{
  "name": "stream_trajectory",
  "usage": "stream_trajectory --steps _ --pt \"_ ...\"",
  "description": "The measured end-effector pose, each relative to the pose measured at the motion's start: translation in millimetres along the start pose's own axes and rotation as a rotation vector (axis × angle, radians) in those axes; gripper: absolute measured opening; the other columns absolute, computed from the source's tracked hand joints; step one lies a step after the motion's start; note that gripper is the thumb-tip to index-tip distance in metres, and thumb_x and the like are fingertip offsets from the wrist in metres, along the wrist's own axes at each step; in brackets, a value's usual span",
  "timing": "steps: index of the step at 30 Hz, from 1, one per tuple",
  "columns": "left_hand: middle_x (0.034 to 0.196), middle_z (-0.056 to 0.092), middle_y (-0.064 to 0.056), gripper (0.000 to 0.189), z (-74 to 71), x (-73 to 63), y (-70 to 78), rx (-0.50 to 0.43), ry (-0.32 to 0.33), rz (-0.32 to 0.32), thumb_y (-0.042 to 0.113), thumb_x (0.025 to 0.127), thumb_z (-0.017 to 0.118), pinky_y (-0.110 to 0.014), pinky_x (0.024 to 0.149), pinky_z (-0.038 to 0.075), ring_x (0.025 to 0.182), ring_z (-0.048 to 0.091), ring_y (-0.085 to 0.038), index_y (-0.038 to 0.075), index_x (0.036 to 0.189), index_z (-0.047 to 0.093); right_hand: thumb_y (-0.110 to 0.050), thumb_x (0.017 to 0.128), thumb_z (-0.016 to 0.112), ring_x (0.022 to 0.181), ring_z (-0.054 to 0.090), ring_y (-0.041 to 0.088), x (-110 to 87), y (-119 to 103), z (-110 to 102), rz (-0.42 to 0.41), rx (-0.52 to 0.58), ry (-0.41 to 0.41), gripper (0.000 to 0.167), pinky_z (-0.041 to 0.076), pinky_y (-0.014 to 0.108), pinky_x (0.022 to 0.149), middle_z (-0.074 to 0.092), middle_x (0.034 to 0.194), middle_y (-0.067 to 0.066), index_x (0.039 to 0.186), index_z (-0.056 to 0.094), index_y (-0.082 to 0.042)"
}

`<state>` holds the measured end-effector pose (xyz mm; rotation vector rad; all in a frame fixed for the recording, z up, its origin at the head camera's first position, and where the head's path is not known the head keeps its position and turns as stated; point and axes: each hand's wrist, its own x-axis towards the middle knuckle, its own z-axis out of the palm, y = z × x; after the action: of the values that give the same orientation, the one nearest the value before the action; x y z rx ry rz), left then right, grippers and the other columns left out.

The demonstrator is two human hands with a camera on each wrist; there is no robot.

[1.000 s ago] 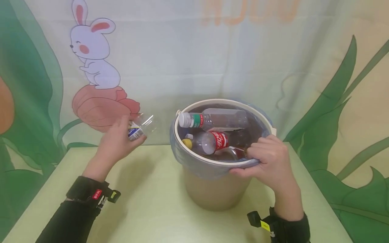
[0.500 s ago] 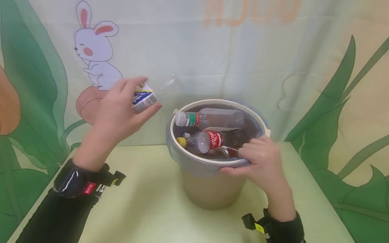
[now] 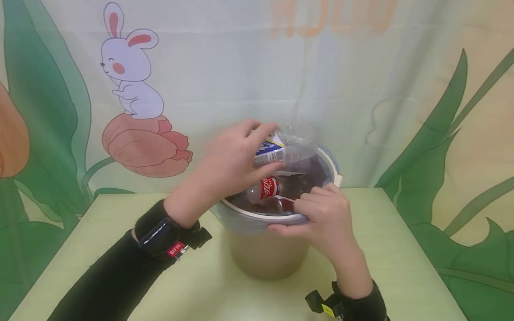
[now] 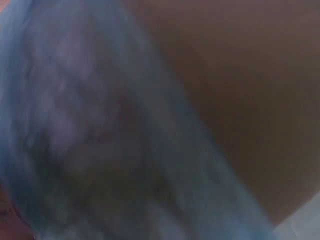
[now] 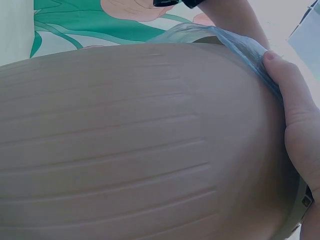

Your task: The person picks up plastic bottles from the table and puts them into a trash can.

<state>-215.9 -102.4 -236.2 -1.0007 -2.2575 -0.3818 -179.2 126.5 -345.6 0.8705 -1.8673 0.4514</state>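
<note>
In the head view my left hand (image 3: 226,160) grips a clear plastic bottle (image 3: 271,150) with a blue-and-white label and barcode. It is over the mouth of a beige trash bin (image 3: 268,261), tilted with its clear end pointing right. My right hand (image 3: 324,216) holds the bin's near right rim, fingers inside and thumb outside on the bluish liner (image 3: 241,224). Inside the bin lies a red-labelled cola bottle (image 3: 270,188); my left hand and the held bottle hide much of the other contents. In the right wrist view, my right thumb (image 5: 287,82) presses the liner.
The bin stands on a pale green table (image 3: 132,276). Behind it hangs a printed cloth backdrop (image 3: 225,67) with a rabbit and large leaves. In the blurred left wrist view, bluish liner (image 4: 165,110) runs beside the brown bin wall (image 4: 250,100).
My left hand has carried the clear bottle up and right, from beside the bin to over its mouth. The bin and my right hand have shifted slightly left in view.
</note>
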Motion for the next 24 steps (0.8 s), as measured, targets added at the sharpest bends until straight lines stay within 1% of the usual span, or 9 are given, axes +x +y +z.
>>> stream_trajectory --steps 5,8,11,13,16,20,24 --pt "0.124 0.069 -0.013 0.066 15.2 -0.6 10.5 0.020 -0.137 -0.007 0.041 0.093 0.088 -0.044 0.090 0.058 0.105 0.070 -0.030 0.007 0.145 0.066 -0.084 0.097 0.054 0.050 0.036 0.016 -0.6 -1.1 1.7 -0.010 -0.002 0.027 0.080 0.031 0.035 0.058 0.037 0.054 -0.007 0.056 0.039 -0.017" --pt "0.120 0.069 -0.011 0.065 21.0 -0.5 14.9 0.047 -0.219 -0.011 0.043 0.094 0.086 -0.043 0.089 0.057 0.102 0.069 -0.029 0.008 0.145 0.067 -0.084 0.097 0.054 0.049 0.038 0.016 -0.4 -1.2 1.6 -0.017 -0.003 0.037 0.079 0.032 0.035 0.057 0.039 0.054 -0.007 0.056 0.044 -0.017" --pt "0.116 0.068 -0.009 0.065 25.4 0.7 18.2 0.068 -0.292 -0.024 0.045 0.096 0.084 -0.043 0.087 0.057 0.097 0.069 -0.028 0.009 0.146 0.067 -0.083 0.098 0.054 0.049 0.039 0.016 0.1 -1.5 1.2 -0.024 -0.006 0.037 0.079 0.033 0.035 0.057 0.040 0.054 -0.007 0.056 0.046 -0.016" --pt "0.117 0.069 -0.010 0.066 28.1 1.6 19.4 0.080 -0.329 -0.033 0.047 0.096 0.083 -0.044 0.089 0.057 0.098 0.069 -0.028 0.009 0.148 0.066 -0.083 0.098 0.053 0.049 0.039 0.016 0.3 -1.8 1.0 -0.027 -0.006 0.031 0.080 0.032 0.035 0.057 0.040 0.054 -0.006 0.056 0.045 -0.016" --pt "0.123 0.071 -0.010 0.067 31.3 3.3 20.7 0.112 -0.376 -0.040 0.049 0.098 0.081 -0.044 0.096 0.057 0.108 0.069 -0.030 0.011 0.150 0.066 -0.083 0.098 0.053 0.049 0.039 0.017 0.3 -2.1 1.3 -0.031 -0.006 0.023 0.080 0.032 0.035 0.057 0.040 0.054 -0.006 0.056 0.044 -0.016" --pt "0.131 0.071 -0.011 0.065 34.5 5.8 24.3 0.187 -0.424 -0.011 0.052 0.103 0.072 -0.046 0.100 0.055 0.118 0.066 -0.033 0.014 0.154 0.063 -0.084 0.098 0.052 0.049 0.040 0.017 -0.5 -2.2 1.8 -0.029 -0.008 0.019 0.080 0.032 0.036 0.057 0.039 0.054 -0.006 0.056 0.043 -0.016" --pt "0.135 0.071 -0.010 0.062 36.1 6.3 27.6 0.248 -0.448 0.003 0.054 0.108 0.064 -0.049 0.100 0.053 0.121 0.063 -0.034 0.017 0.157 0.061 -0.084 0.098 0.051 0.049 0.040 0.017 -1.1 -2.5 1.7 -0.022 -0.012 0.010 0.080 0.032 0.036 0.057 0.040 0.054 -0.006 0.057 0.043 -0.016"
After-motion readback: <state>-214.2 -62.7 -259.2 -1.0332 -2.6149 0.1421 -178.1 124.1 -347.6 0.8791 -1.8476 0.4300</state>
